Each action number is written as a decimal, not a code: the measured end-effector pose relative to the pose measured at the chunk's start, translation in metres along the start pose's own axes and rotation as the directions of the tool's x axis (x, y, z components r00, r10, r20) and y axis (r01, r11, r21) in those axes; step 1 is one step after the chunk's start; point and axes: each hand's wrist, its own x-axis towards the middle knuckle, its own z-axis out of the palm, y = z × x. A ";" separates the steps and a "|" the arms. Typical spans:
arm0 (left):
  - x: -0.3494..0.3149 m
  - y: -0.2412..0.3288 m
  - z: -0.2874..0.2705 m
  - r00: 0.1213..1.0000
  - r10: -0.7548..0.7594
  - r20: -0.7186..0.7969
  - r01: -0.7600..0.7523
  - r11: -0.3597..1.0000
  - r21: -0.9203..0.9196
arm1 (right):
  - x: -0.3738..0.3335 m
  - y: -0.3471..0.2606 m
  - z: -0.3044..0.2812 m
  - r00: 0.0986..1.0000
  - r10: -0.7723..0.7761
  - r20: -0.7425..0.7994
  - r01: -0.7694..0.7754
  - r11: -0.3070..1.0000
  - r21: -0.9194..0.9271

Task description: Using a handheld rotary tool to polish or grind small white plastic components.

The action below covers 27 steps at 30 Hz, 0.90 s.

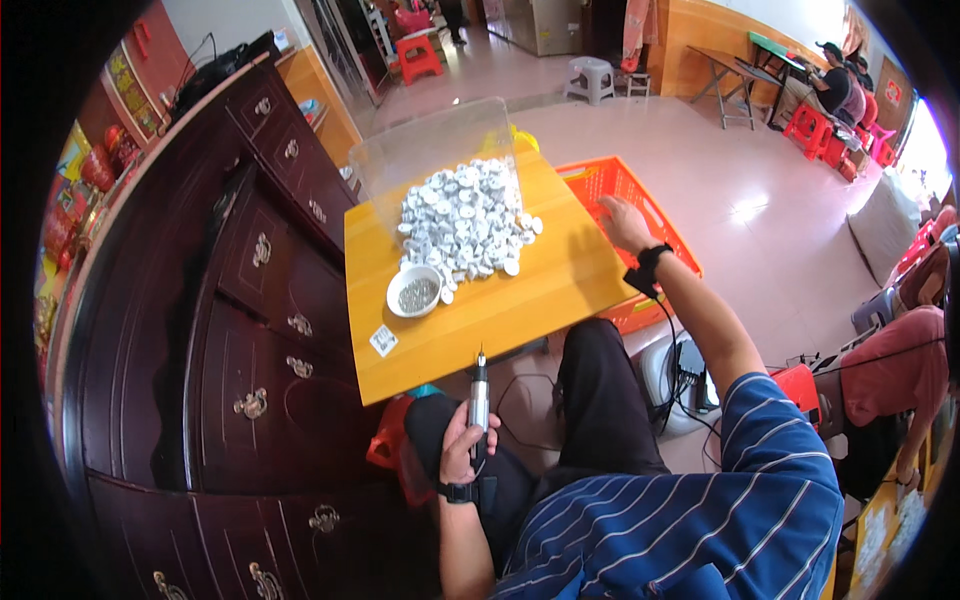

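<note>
My left hand (459,448) is wrapped round a silver and black electric screwdriver (480,402), its thin bit pointing up, just off the near edge of the yellow wooden table (540,297). Out to the right, my right hand (626,224) is over the orange plastic basket (683,250) beside the table, fingers apart, with nothing visible in them. A heap of small round white plastic parts (462,215) covers the table's far half, against a clear plastic panel (430,137). In front of the heap stands a white bowl (394,303) of small metal screws.
A dark wooden cabinet (280,420) runs along the left. On the floor at right sits a pale box (655,380) with black cables. Another person (895,370) is close by on the right; others sit at the far right. A grey stool (592,78) stands farther back.
</note>
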 end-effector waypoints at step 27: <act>-0.008 0.006 -0.008 0.999 0.034 -0.010 -0.034 0.999 -0.028 | -0.019 -0.143 0.127 0.982 -0.185 0.047 0.173 0.965 0.199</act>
